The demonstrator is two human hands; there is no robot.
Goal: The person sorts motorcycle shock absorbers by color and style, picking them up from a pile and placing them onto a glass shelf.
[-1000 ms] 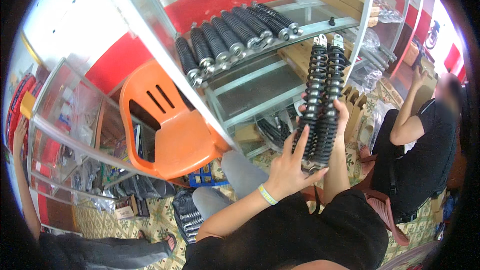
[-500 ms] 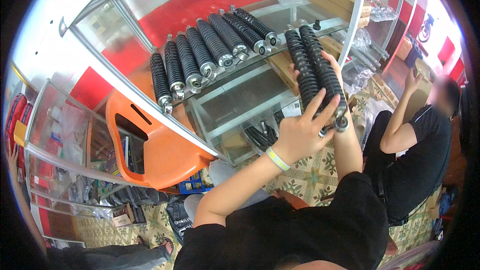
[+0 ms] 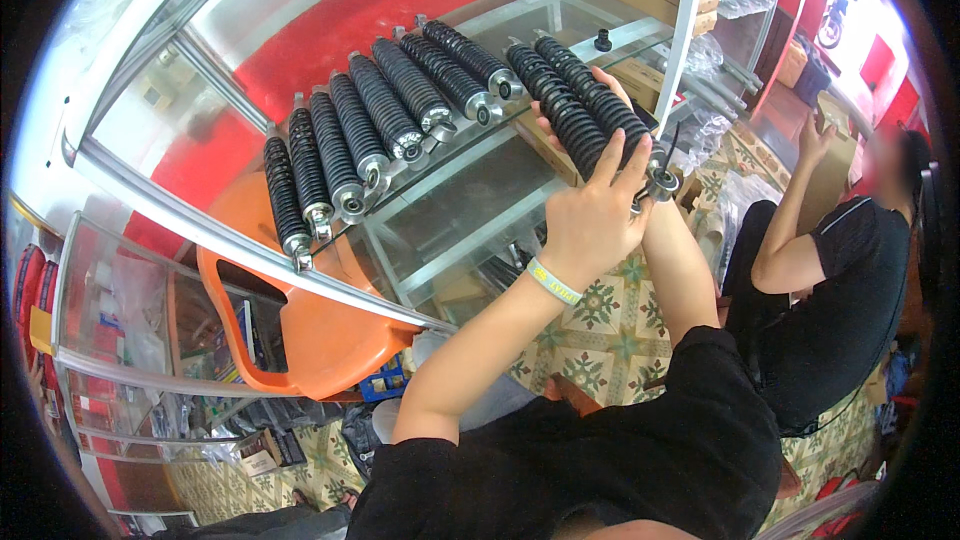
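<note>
Black shocks [image 3: 557, 107], left hand [image 3: 588, 222] splayed atop, right hand [image 3: 615, 90] beneath

Two black shock absorbers [image 3: 560, 110] are being held side by side, just right of centre in the upper half of the frame. Dark coil springs are ringing their long bodies. Both are tilting, almost parallel, their upper ends pointing toward the upper left and their lower ends toward the lower right. Silvery metal is showing at the lower ends, a round eye standing out on one; their lower stretches are being partly covered.
</note>
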